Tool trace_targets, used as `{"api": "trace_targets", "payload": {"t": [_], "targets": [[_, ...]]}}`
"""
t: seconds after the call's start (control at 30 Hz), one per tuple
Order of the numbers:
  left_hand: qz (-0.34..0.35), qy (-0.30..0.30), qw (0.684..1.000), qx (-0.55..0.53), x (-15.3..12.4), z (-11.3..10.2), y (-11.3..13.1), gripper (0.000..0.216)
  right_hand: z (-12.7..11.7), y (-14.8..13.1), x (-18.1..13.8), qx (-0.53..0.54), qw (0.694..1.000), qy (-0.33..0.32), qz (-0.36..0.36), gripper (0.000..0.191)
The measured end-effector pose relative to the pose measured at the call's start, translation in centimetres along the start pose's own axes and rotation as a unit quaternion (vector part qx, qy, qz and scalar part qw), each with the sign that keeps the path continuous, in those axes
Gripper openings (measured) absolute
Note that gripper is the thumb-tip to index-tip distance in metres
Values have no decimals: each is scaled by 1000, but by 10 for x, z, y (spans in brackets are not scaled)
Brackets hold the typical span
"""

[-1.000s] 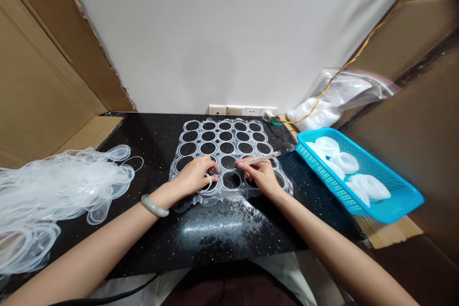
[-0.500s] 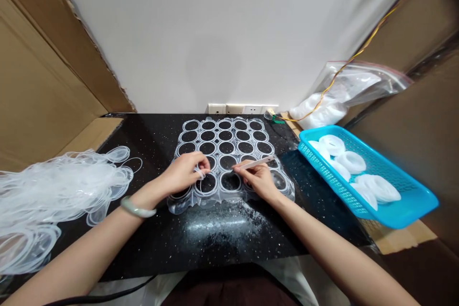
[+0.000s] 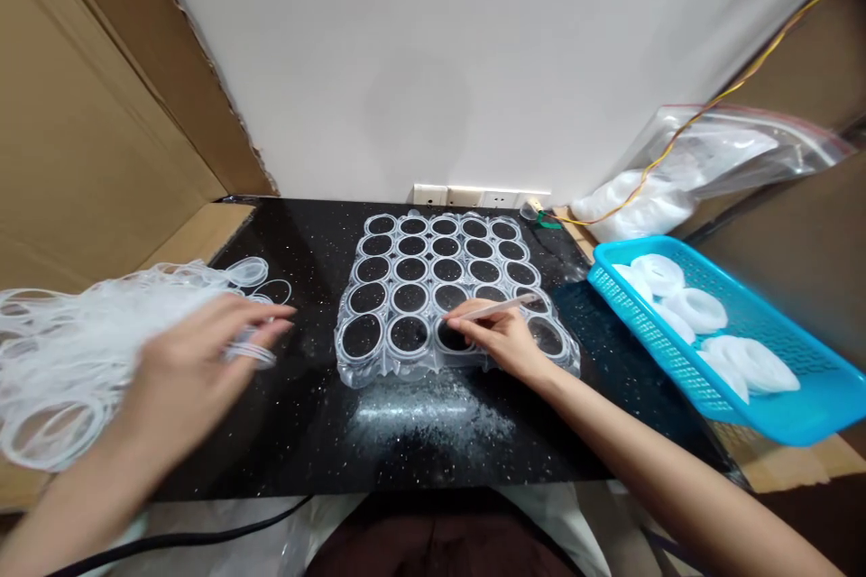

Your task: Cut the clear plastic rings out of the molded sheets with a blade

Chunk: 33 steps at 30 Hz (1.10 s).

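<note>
My left hand (image 3: 196,356), blurred by motion, is at the heap of thin clear plastic rings (image 3: 155,297) on the left. Several translucent rings (image 3: 252,352) are caught between its thumb and curled fingers; its index finger points right. My right hand (image 3: 497,334) pinches a thin, flat, whitish stick (image 3: 504,306) that slants up to the right. It rests over the front right part of a clear plastic tray (image 3: 394,367) with rows of round, ring-rimmed cups. The fingers hide some of the cups and the stick's lower tip.
White powder (image 3: 433,419) is strewn on the black speckled tabletop (image 3: 304,433) before the tray. A blue basket (image 3: 764,406) with bundles of white rings (image 3: 750,365) stands right, a plastic bag (image 3: 642,203) behind it. Cardboard (image 3: 81,108), a wall socket strip (image 3: 466,196) and a yellow wire (image 3: 683,131) border the space.
My left hand has moved left from the tray to the ring heap, carrying rings in its fingers. My right hand stays over the tray with the stick. The view has shifted slightly left.
</note>
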<state>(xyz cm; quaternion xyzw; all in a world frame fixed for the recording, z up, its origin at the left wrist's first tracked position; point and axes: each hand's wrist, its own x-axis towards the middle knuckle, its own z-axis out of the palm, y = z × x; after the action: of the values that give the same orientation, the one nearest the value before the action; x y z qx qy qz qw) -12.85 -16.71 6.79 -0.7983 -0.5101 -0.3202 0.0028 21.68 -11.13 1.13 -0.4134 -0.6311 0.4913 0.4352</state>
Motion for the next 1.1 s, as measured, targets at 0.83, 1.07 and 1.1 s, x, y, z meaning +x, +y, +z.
{"api": "trace_targets", "payload": {"t": [0.83,1.07,1.1], "targets": [[125,-215,968,-19,-24,91,66,30,38,15,1,-90,993,-72,-17,21],[130,-226,965,-2,-22,92,69,29,39,14,0,-80,994,-70,-20,21],[129,-228,965,-2,-22,92,69,29,39,15,0,-88,993,-74,-24,20]]}}
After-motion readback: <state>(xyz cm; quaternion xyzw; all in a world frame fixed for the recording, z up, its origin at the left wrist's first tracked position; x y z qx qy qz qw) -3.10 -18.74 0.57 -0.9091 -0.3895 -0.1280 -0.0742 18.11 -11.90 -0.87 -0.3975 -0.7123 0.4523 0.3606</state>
